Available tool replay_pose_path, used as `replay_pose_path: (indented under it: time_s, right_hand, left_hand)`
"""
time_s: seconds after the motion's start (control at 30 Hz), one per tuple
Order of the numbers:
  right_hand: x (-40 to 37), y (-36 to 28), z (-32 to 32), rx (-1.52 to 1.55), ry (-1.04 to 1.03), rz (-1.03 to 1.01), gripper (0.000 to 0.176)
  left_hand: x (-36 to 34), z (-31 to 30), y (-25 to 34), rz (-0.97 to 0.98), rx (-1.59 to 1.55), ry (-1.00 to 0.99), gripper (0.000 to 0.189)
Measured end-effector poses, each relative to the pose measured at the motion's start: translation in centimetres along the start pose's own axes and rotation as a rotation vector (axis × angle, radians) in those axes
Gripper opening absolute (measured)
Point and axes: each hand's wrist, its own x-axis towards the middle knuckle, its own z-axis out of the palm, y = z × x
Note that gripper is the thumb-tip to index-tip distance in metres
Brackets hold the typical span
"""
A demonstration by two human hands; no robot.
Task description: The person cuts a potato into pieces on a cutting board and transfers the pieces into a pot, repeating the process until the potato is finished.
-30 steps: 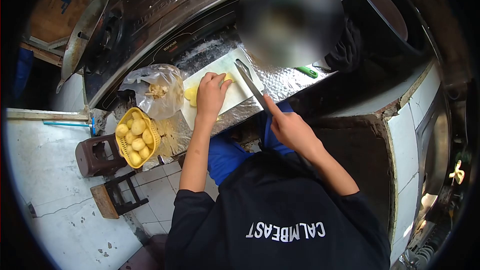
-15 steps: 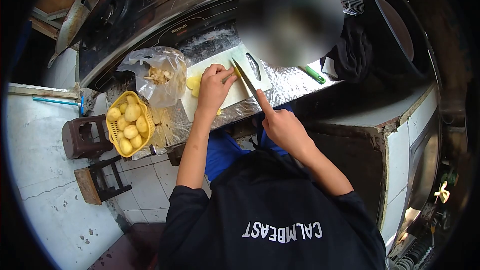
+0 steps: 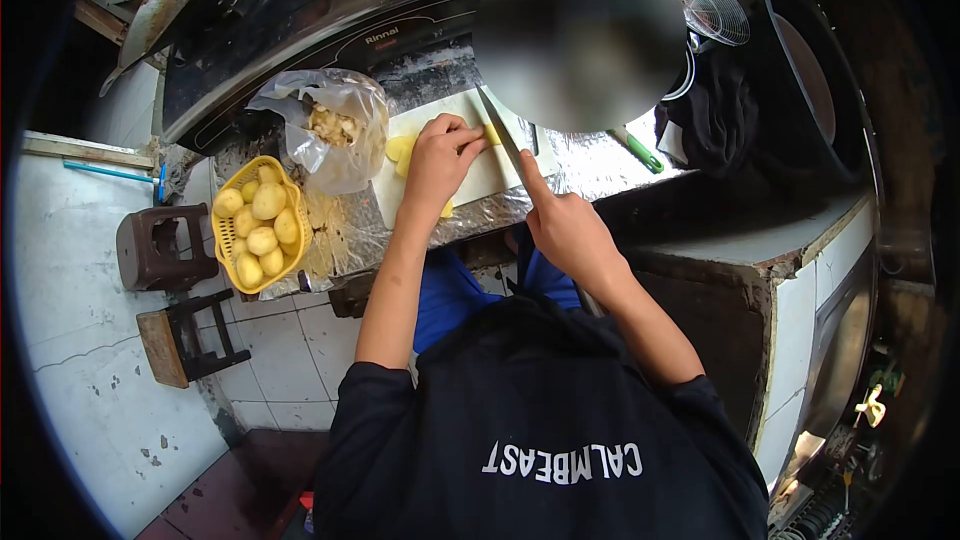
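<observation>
My left hand (image 3: 440, 162) presses its closed fingers on a piece of peeled potato (image 3: 492, 134) on the white cutting board (image 3: 484, 180). A kitchen knife (image 3: 503, 132) is in my right hand (image 3: 568, 232), the index finger stretched along its spine. Its blade lies right beside the potato piece, point away from me. Pale yellow potato slices (image 3: 399, 150) rest on the board left of my left hand, partly covered by it. A blurred round patch hides the area just past the knife point.
A yellow basket (image 3: 222, 232) of peeled potatoes and a plastic bag (image 3: 335, 172) with peelings stand at left. Right of the board are a green-handled tool (image 3: 640, 152), dark cloth (image 3: 715, 125), wire strainer (image 3: 708, 0) and large black container (image 3: 790, 70). Two stools are lower left.
The whole view has shifted slightly. Both hands keep about the same grip, and the knife is still beside the potato piece, its blade slightly more lengthwise to my view.
</observation>
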Motion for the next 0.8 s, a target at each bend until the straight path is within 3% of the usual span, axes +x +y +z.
replay_pose_path:
  time_s: [0.8]
  right_hand:
    - [1.0, -0.1, 2.3, -0.051, 0.002, 0.000, 0.075]
  left_hand:
    - [-0.2, 0.1, -0.5, 0.029, -0.009, 0.044, 0.018]
